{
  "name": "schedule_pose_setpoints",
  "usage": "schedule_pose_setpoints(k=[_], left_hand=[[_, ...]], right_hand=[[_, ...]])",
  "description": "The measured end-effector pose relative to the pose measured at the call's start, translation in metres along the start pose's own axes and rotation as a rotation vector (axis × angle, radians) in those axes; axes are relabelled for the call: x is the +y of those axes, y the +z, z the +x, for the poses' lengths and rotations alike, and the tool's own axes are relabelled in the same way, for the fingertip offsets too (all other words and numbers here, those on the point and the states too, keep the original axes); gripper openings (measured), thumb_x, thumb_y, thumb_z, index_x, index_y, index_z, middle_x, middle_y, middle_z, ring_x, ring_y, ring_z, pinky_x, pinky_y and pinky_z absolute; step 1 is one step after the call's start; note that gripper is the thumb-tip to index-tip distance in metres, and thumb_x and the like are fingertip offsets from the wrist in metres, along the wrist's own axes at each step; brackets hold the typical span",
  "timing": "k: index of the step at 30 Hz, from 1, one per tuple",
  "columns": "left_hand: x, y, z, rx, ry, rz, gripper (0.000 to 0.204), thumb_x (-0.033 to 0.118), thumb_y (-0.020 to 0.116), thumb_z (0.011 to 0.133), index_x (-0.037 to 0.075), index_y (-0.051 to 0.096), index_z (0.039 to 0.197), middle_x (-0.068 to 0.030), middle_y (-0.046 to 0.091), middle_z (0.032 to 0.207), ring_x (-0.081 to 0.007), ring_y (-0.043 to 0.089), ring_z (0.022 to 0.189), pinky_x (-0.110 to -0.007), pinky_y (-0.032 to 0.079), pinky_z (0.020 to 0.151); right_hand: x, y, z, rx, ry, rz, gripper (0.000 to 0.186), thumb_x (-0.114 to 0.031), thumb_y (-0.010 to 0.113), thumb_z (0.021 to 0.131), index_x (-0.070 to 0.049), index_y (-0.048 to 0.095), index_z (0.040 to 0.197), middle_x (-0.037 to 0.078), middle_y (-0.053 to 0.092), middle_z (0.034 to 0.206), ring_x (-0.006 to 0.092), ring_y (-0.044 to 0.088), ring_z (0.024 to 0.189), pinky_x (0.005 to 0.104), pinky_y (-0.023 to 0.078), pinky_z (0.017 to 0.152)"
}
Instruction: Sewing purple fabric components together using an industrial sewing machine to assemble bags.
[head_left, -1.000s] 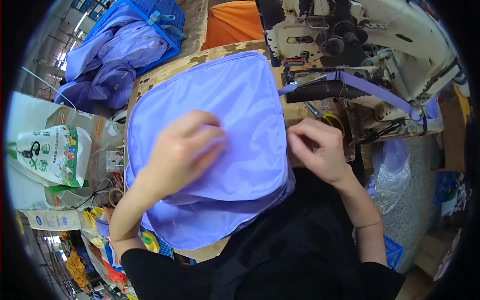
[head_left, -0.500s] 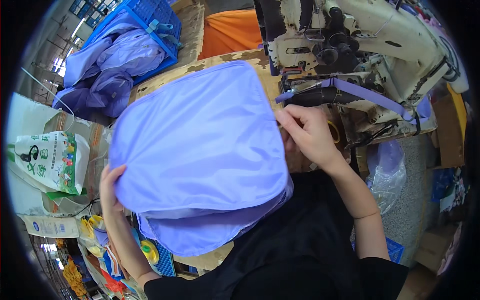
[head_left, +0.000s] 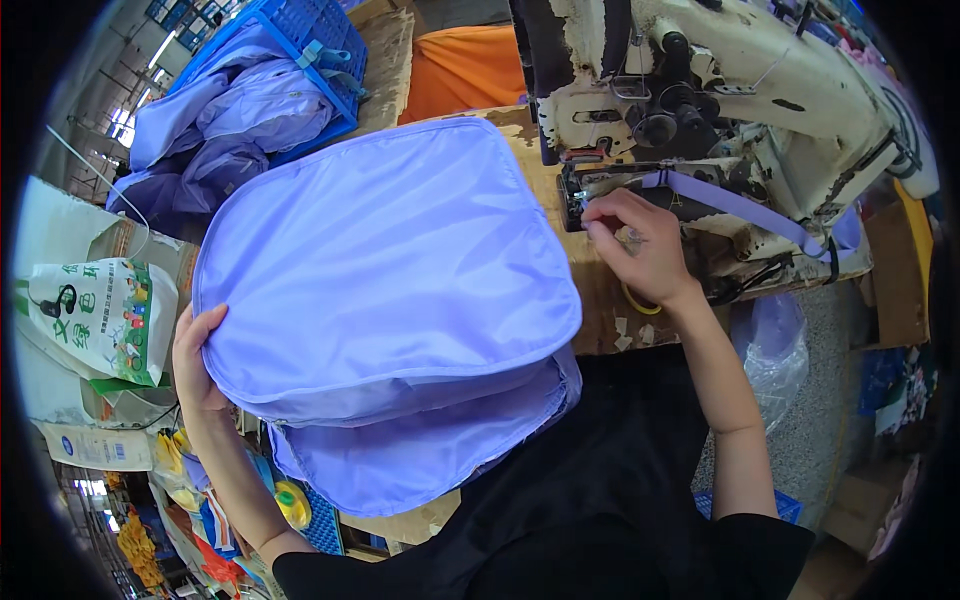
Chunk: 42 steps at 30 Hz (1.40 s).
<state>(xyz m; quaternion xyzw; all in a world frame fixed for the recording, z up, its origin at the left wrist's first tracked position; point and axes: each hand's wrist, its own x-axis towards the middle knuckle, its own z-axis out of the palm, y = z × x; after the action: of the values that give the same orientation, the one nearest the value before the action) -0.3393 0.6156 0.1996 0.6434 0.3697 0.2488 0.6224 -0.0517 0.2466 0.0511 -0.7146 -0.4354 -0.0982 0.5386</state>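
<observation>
Away from the bag's right edge, the right hand [head_left: 640,250] has moved up to the tip of the sewing machine [head_left: 800,90]'s lower arm, while the left hand [head_left: 198,355] and the lavender fabric bag [head_left: 390,270] have slid a little leftward. Left fingers grip the bag's left edge, thumb on top and the others tucked under; the bag spreads rightward from them, its piped panel up, with a gap below it on the wearer's side (what the bag holds inside cannot be seen). Right thumb and forefinger are drawn close together, but I cannot tell whether anything is pinched between them. Lavender tape [head_left: 740,205] runs off to the right of those fingers, along the machine. Yellow-handled scissors [head_left: 640,302] lie partly hidden just below the right fingers. Well ahead of the left fingers, a blue plastic crate [head_left: 325,25] is heaped with lavender fabric pieces [head_left: 265,100]. Left of those same fingers hangs a white plastic bag [head_left: 90,315], its contents hidden; a clear plastic bag [head_left: 775,365], right of and below the right fingers, has lavender material in it.
</observation>
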Motion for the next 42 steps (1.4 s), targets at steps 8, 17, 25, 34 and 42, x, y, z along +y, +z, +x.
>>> schedule_pose_setpoints(k=[8,17,25,34,42], left_hand=[[0.033,0.036,0.011,-0.053,0.048,0.059,0.035,0.004,0.058,0.087,-0.006,0.056,0.121,-0.0146,0.067,0.097,-0.0152,0.062,0.072,-0.019,0.05,0.065],[0.054,0.046,0.015,0.03,0.068,-0.03,0.029,0.009,0.059,0.089,-0.002,0.06,0.115,-0.0124,0.067,0.096,-0.0159,0.063,0.074,-0.022,0.051,0.067],[-0.007,0.02,0.055,0.019,-0.134,-0.161,0.021,0.013,0.059,0.091,0.002,0.066,0.108,-0.0097,0.069,0.102,-0.0176,0.065,0.082,-0.026,0.053,0.075],[-0.067,-0.007,0.051,-0.113,-0.064,-0.403,0.023,0.01,0.056,0.092,0.001,0.067,0.11,-0.0108,0.069,0.105,-0.0183,0.066,0.085,-0.026,0.053,0.078],[-0.058,-0.016,0.046,-0.091,-0.05,-0.411,0.024,0.009,0.056,0.092,0.0,0.067,0.111,-0.0109,0.069,0.107,-0.0185,0.066,0.086,-0.026,0.054,0.078]], right_hand=[[-0.019,-0.002,0.0,0.086,0.348,0.2,0.012,-0.006,0.062,0.087,0.003,0.071,0.086,0.005,0.068,0.079,0.0106,0.057,0.063,0.0208,0.046,0.059],[-0.026,0.004,0.0,0.168,0.463,0.246,0.015,-0.009,0.063,0.087,0.003,0.071,0.087,0.003,0.066,0.072,0.0102,0.052,0.059,0.0213,0.043,0.056],[-0.035,-0.002,0.001,0.16,0.446,0.118,0.019,-0.01,0.063,0.089,0.005,0.07,0.081,0.004,0.066,0.069,0.0101,0.056,0.057,0.0201,0.046,0.056],[-0.04,0.004,0.009,-0.238,0.622,-0.002,0.029,-0.019,0.064,0.087,0.005,0.065,0.073,0.004,0.058,0.053,0.0143,0.045,0.046,0.029,0.039,0.05],[-0.046,0.017,0.005,-0.08,0.789,0.451,0.025,-0.021,0.065,0.089,0.001,0.067,0.075,0.004,0.06,0.057,0.0099,0.049,0.046,0.0234,0.038,0.044]])
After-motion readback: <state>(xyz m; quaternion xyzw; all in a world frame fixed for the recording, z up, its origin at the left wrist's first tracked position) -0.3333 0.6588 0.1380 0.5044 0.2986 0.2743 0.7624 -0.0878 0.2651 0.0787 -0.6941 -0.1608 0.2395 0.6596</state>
